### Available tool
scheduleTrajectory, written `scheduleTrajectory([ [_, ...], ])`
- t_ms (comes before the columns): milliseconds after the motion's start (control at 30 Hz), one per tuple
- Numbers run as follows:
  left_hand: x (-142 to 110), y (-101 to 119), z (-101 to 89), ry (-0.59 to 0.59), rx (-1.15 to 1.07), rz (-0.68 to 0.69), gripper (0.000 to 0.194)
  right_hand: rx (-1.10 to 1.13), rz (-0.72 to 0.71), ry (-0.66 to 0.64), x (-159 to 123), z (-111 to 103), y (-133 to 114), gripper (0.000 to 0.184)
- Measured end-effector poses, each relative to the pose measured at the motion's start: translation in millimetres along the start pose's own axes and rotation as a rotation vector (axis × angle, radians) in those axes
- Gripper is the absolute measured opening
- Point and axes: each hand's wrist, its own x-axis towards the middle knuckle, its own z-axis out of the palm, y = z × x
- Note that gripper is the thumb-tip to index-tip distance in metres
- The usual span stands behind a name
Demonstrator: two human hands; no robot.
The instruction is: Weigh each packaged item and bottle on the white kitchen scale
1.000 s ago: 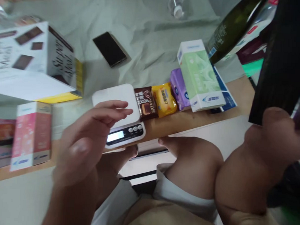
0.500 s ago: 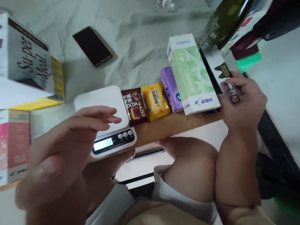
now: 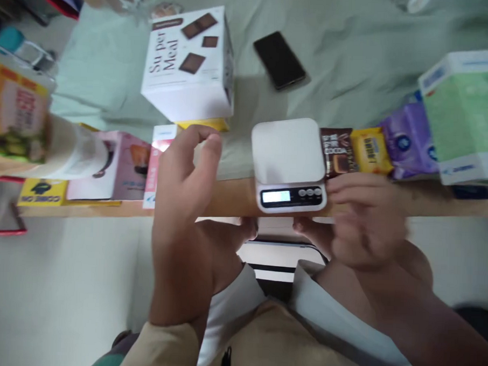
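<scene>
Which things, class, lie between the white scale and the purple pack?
In the head view, a brown cocoa packet, then a yellow packet, lie between the white scale and the purple pack.

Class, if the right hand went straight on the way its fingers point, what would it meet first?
The right hand would probably meet the white scale first, though height is unclear: it might pass above.

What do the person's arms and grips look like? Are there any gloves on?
No gloves! The left grip is a bare hand, with no ring or watch showing. The right grip is bare too, but blurry. A plain beige sleeve covers part of the left arm; the right arm is bare as far as it shows.
</scene>
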Motion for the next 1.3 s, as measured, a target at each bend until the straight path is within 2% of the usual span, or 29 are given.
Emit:
scheduleTrajectory([
  [100, 7.7, -13.4, -22.8, 0.099, 0.308, -0.14, 0.037, 0.074, -0.15, -0.142, -1.9, 66.9, -35.6, 0.015],
  [200, 13.3, -25.8, -38.6, 0.068, 0.324, -0.268, 0.036, 0.146, -0.203, -0.244, -1.8, 108.8, -57.8, 0.018],
  [300, 14.8, -36.3, -48.6, 0.057, 0.287, -0.292, 0.036, 0.179, -0.202, -0.269, -0.8, 131.6, -68.2, 0.017],
  [433, 17.2, -45.9, -54.5, 0.095, 0.282, -0.319, 0.042, 0.205, -0.18, -0.31, 1.4, 149.6, -70.7, 0.017],
  [533, 21.0, -50.9, -55.6, 0.029, 0.334, -0.35, 0.041, 0.219, -0.156, -0.334, 3.0, 158.4, -68.5, 0.023],
  [700, 21.3, -56.6, -62.4, -0.194, 0.397, -0.296, 0.049, 0.193, -0.072, -0.371, 3.6, 167.7, -67.7, 0.027],
  [833, 13.2, -50.2, -69.7, -0.241, 0.438, -0.303, 0.049, 0.188, -0.004, -0.456, -1.0, 167.7, -68.5, 0.029],
  [900, 6.8, -41.9, -69.8, -0.264, 0.398, -0.263, 0.055, 0.21, 0.003, -0.44, -4.6, 162.6, -67.0, 0.035],
  [967, -0.1, -31.7, -65.5, -0.267, 0.338, -0.167, 0.058, 0.25, -0.014, -0.381, -7.8, 153.9, -63.7, 0.044],
  [1100, -10.0, -10.8, -41.6, -0.243, 0.106, -0.055, 0.055, 0.281, -0.001, -0.267, -10.8, 132.0, -53.3, 0.061],
  [1200, -14.4, 3.4, -15.6, -0.187, -0.044, -0.034, 0.046, 0.277, 0.104, -0.209, -8.6, 115.5, -42.0, 0.077],
  [1300, -17.8, 12.3, 10.1, -0.206, -0.241, -0.025, 0.035, 0.262, 0.186, -0.157, 0.5, 95.7, -25.7, 0.079],
])
